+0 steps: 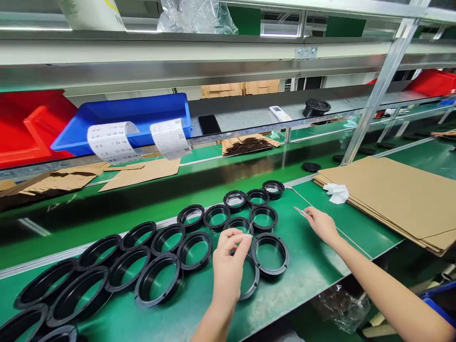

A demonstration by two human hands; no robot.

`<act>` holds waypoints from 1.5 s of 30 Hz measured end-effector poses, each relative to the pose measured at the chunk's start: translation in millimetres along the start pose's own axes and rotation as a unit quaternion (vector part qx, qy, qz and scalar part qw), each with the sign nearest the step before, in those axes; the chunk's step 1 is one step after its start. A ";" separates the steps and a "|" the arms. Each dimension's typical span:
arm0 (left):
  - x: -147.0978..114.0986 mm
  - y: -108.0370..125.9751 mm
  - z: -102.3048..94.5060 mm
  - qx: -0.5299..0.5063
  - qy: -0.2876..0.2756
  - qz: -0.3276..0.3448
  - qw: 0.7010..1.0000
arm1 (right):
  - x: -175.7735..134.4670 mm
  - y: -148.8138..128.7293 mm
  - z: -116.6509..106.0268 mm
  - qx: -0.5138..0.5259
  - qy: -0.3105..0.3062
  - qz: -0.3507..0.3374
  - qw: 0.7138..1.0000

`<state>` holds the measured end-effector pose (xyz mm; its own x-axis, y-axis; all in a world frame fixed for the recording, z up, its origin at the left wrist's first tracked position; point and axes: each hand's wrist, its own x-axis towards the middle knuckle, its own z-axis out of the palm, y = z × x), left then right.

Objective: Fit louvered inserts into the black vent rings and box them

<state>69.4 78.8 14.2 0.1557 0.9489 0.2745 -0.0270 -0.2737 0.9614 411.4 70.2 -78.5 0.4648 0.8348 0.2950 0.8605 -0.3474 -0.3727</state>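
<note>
Black plastic rings (270, 254) lie in rows on the green worktop (302, 294). My left hand (230, 261) is above the nearer rings, its thumb and fingertips pinched together. Something small and clear seems to show at those fingertips, too faint to name. Further right, my right hand (322, 225) pinches a thin, pale, pointed piece (301, 212) over the worktop, beside the rings. Its kind cannot be made out. A few rings at the back, such as the far ring (273, 183), have something whitish inside; green shows through most others.
Flat cardboard sheets (402, 190) are stacked at right, with a crumpled white tissue (337, 193) at their edge. A shelf above holds a blue bin (135, 111), a red bin (32, 123), a black phone (209, 125) and a black round part (316, 107). A metal post (383, 85) rises at right.
</note>
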 end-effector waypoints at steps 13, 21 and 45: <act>-11.8 -10.8 10.4 0.030 -0.040 0.004 0.999 | -76.5 -154.0 -54.8 0.455 -0.030 -0.201 0.867; -17.8 -14.0 -3.6 0.033 -0.034 -0.005 0.999 | -83.8 -187.2 -35.7 0.607 -0.128 -0.102 0.778; -12.9 -17.7 -6.3 0.000 -0.052 0.008 0.999 | -89.7 -186.5 -20.0 0.717 -0.132 -0.001 0.685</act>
<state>61.6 72.4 -6.2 0.2563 0.9232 0.2863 -0.0311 -0.2882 0.9571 213.3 51.6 -17.9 0.2470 0.9484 0.1990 -0.3156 0.2729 -0.9088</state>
